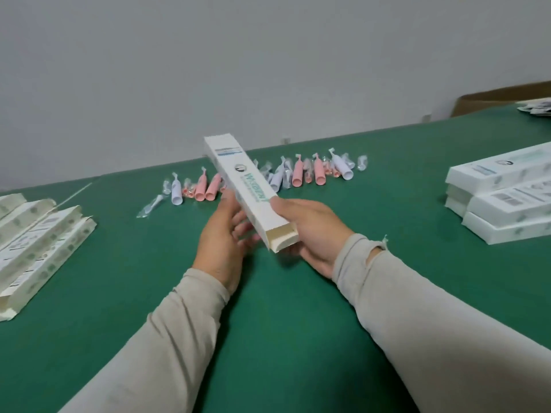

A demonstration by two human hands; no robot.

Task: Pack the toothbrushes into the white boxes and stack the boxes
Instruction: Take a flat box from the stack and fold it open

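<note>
**One box in hand, supplies fanned out around it**

The green tabletop [268, 338] is laid out like a small packing line, and the layout appears deliberate: each group of things sits where one hand can reach it without crossing the other. At the left edge lies a row of flat, unassembled white boxes [38, 242], overlapping one another, probably the stock waiting to be opened. At the right edge stands the stack of closed boxes [504, 201], several layers high and squared up, seemingly the finished pile. Along the far side, between the two, lies a scattered line of toothbrushes [298, 174], pink and pale lilac handles in clear wrappers, close enough to pick up with a short forward reach.

In the middle, lifted off the tabletop, is the white box [249, 192] now being worked on. It is held slanting away from the person, its near end open and facing the camera, so the opening is easy to see and to load. The right hand [310, 231] clamps round the box near that open end, thumb on the printed top and fingers underneath. The left hand [225, 234] is on the box's left side, fingers fairly straight along it, steadying rather than gripping. Whether a toothbrush is already inside cannot be told; the open end shows only pale card.
</note>
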